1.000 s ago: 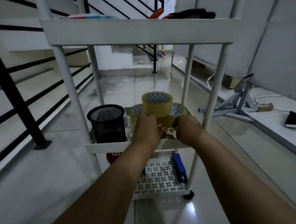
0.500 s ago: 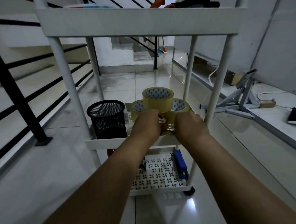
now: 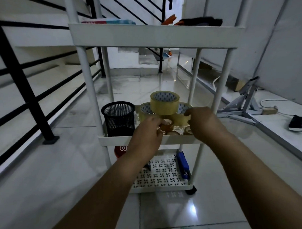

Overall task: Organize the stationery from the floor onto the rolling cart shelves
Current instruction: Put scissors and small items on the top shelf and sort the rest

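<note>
The white rolling cart (image 3: 147,139) stands in front of me. On its middle shelf are a black mesh pen cup (image 3: 118,119) and three large clear tape rolls, one roll (image 3: 164,102) stacked on top of the other two. Small brown tape rolls lie in front of them. My left hand (image 3: 147,131) pinches one small brown roll (image 3: 167,125) just above the shelf's front rim. My right hand (image 3: 204,123) hovers at the right, its loosely curled fingertips against the lower right large roll (image 3: 181,117). Another small roll (image 3: 187,130) lies under it.
A blue stapler (image 3: 182,164) and a red item (image 3: 120,149) are on the bottom shelf. A colourful packet (image 3: 109,22) and black-and-orange tools (image 3: 200,21) lie on top. A black stair railing (image 3: 26,84) runs at left. A folded metal stand (image 3: 245,102) and power strip (image 3: 296,123) sit at right.
My hands, close together over the small rolls before, have drawn apart. The right hand moved right to the lower large roll, and the left now holds a small roll in plain sight.
</note>
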